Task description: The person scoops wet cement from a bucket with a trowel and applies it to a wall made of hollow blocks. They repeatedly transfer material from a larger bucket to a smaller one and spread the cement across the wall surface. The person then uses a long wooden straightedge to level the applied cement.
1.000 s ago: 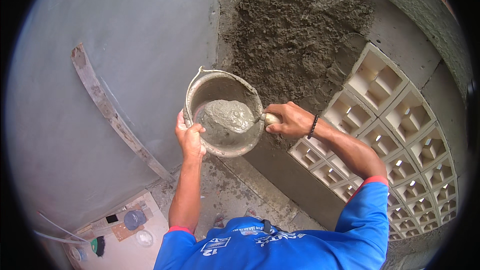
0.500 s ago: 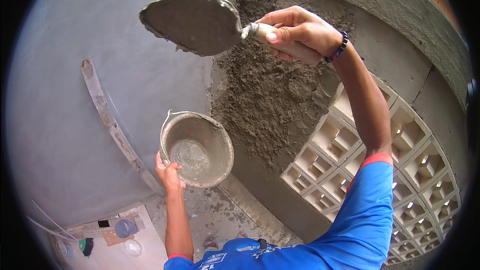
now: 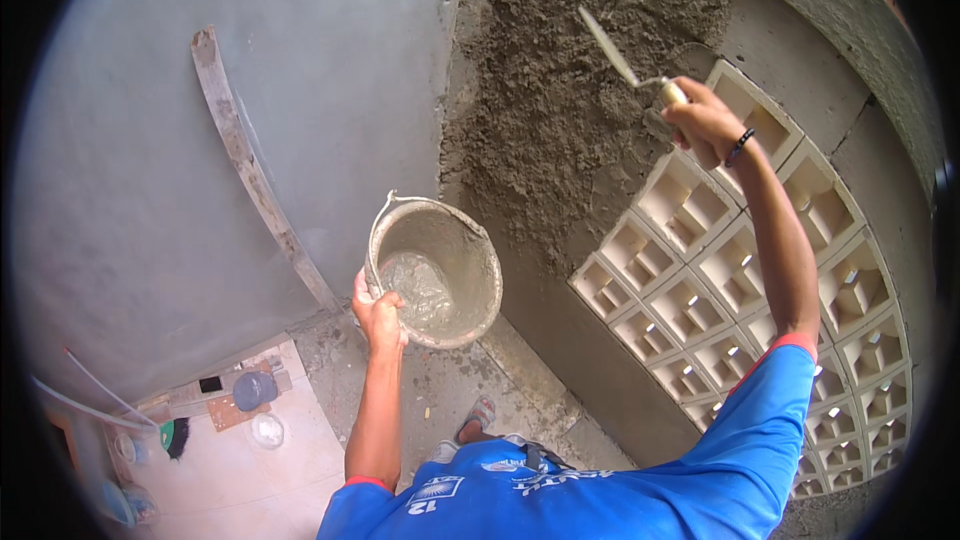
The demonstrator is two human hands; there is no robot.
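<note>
My left hand grips the rim of a grey bucket that holds wet mortar at its bottom, low in front of me. My right hand is raised to the wall and holds a trowel by its handle. The trowel's blade shows edge-on and lies against a rough patch of fresh mortar on the wall. I cannot see any mortar on the blade.
A smooth grey plastered wall fills the left, with a long wooden straightedge leaning on it. Patterned vent blocks run down the right. Small containers and tools lie on the floor below, and my sandalled foot shows.
My right hand scooped mortar from the bucket, lifted the loaded trowel high, then swung it right to the rough patch; the blade now shows edge-on. The bucket dropped lower.
</note>
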